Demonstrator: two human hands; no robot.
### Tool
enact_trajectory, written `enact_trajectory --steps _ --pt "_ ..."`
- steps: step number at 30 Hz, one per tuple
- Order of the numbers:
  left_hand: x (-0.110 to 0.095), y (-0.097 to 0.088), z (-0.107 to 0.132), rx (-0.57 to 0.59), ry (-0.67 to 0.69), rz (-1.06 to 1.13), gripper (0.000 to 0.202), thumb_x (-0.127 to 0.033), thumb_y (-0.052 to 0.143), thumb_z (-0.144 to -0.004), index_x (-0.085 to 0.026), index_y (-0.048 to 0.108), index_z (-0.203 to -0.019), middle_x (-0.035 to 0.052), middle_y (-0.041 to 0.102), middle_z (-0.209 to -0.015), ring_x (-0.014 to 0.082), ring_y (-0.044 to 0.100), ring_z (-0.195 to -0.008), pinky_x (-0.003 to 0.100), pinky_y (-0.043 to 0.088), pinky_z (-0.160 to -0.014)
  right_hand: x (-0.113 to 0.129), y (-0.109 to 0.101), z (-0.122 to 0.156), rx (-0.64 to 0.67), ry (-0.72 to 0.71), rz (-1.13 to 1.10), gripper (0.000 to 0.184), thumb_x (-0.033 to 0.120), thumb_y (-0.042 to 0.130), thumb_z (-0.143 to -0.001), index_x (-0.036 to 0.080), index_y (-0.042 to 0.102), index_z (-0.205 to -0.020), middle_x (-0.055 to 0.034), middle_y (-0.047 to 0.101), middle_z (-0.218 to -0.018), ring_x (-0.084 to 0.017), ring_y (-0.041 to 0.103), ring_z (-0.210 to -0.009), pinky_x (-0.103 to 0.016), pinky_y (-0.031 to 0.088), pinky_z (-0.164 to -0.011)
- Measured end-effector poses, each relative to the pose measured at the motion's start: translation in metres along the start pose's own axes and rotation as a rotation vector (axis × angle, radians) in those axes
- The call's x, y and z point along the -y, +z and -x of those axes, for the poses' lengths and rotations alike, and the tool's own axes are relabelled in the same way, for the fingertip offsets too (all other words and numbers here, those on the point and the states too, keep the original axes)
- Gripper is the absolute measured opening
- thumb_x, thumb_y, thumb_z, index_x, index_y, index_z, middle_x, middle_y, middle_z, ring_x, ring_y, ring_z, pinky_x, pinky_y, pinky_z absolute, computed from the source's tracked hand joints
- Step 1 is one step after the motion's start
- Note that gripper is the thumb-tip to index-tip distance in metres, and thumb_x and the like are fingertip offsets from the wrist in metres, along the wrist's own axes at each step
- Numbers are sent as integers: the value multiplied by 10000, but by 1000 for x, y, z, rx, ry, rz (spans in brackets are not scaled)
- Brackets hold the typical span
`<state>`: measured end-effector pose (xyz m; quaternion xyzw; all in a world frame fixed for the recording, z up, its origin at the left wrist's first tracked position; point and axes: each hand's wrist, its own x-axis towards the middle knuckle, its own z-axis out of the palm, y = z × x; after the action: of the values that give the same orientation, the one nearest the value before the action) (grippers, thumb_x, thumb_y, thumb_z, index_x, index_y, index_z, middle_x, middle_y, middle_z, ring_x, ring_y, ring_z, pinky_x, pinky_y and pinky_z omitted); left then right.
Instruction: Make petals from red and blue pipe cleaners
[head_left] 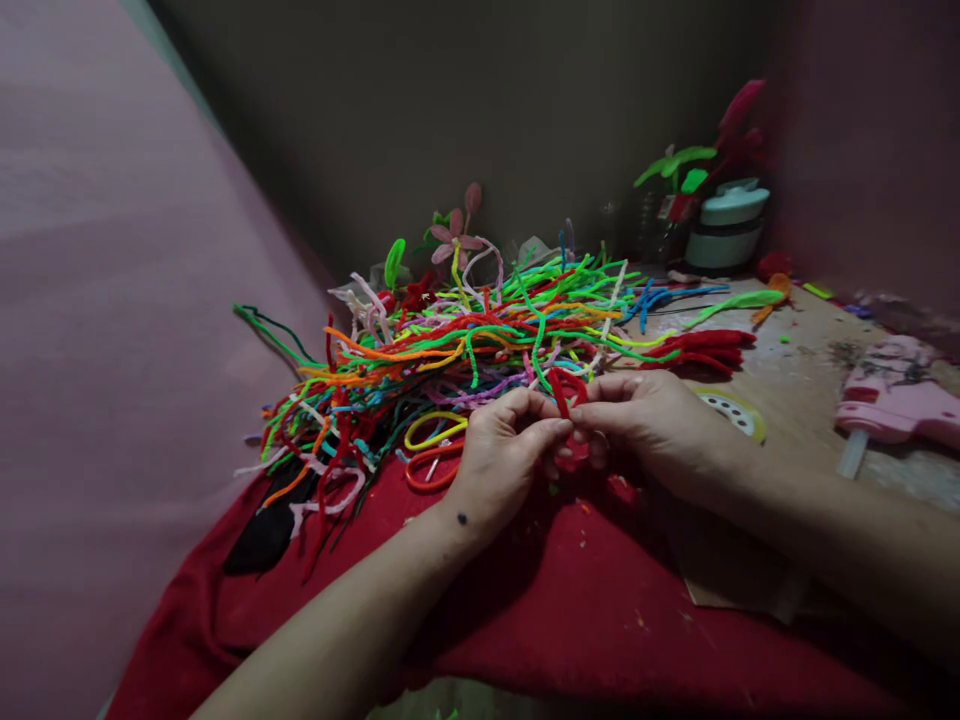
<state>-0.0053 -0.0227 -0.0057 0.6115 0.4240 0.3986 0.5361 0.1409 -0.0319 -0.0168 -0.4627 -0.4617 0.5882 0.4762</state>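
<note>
Between my two hands is a red pipe cleaner (pixel 568 388) bent into a small loop. My left hand (pixel 511 440) pinches its lower end between thumb and forefinger. From the other side my right hand (pixel 634 415) closes on the same piece, and the fingertips of both hands nearly meet. My fingers cover the lower part of the loop. Just behind them lies a big tangled heap of coloured pipe cleaners (pixel 450 345). Beside my left wrist are handles of a yellow loop (pixel 429 428) and an orange-red loop (pixel 427 480), perhaps scissors.
A pink glue gun (pixel 889 405) lies at the right on a board, near a yellow-rimmed disc with holes (pixel 731 412). At the back stand a light-blue lidded container (pixel 726 225) and a pink fuzzy flower (pixel 455 235). Red cloth (pixel 585 600) covers the table front; walls rise on both sides.
</note>
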Motion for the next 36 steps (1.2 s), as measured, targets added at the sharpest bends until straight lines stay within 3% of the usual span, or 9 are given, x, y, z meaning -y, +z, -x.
enact_trajectory --steps 5,8,10,14,25,31,36 --pt "0 -2 -2 84 -36 57 99 -174 616 -719 -132 527 -708 -15 585 -564 87 542 -441 193 456 -403 2 -6 -5 66 -79 -233 128 259 667 -702 170 611 -775 5 602 -638 -92 537 -505 -216 415 -479" --pt "1 -2 -2 138 -73 102 158 -181 640 -701 -146 505 -775 -21 588 -599 102 574 -473 189 460 -388 -1 -8 -7 104 -93 -218 175 296 654 -730 146 605 -654 5 564 -581 -73 491 -484 -205 381 -462" --pt "0 -2 -2 156 -89 94 200 -178 651 -689 -153 490 -805 -28 580 -616 105 581 -475 185 458 -376 -3 -8 -8 63 -88 -195 205 282 666 -716 142 583 -590 8 543 -541 -72 478 -473 -207 369 -456" --pt "-4 -2 -1 192 -86 1 210 -157 637 -693 -159 472 -824 -41 557 -609 96 571 -460 179 455 -372 -6 -7 -8 -13 -68 -213 183 272 678 -696 150 582 -599 1 551 -545 -88 488 -478 -224 374 -459" --pt "0 -4 0 330 -107 -97 171 -190 607 -724 -167 459 -805 -26 571 -637 73 541 -461 158 428 -380 -6 -5 -7 -43 -107 -314 201 244 674 -695 153 556 -560 20 512 -519 -78 450 -481 -228 340 -472" --pt "-4 -4 -2 322 -169 -57 113 -189 591 -734 -146 497 -780 -23 562 -591 89 556 -477 190 463 -419 -8 -6 -9 -58 -129 -273 189 275 690 -695 158 583 -592 18 538 -556 -77 465 -498 -226 351 -485" --pt "-5 -3 -1 209 -162 -62 51 -178 547 -752 -132 529 -738 -23 554 -499 70 493 -381 183 434 -387 -10 -3 -4 22 -101 -179 228 362 683 -701 152 596 -678 -4 576 -601 -98 513 -510 -231 370 -472"
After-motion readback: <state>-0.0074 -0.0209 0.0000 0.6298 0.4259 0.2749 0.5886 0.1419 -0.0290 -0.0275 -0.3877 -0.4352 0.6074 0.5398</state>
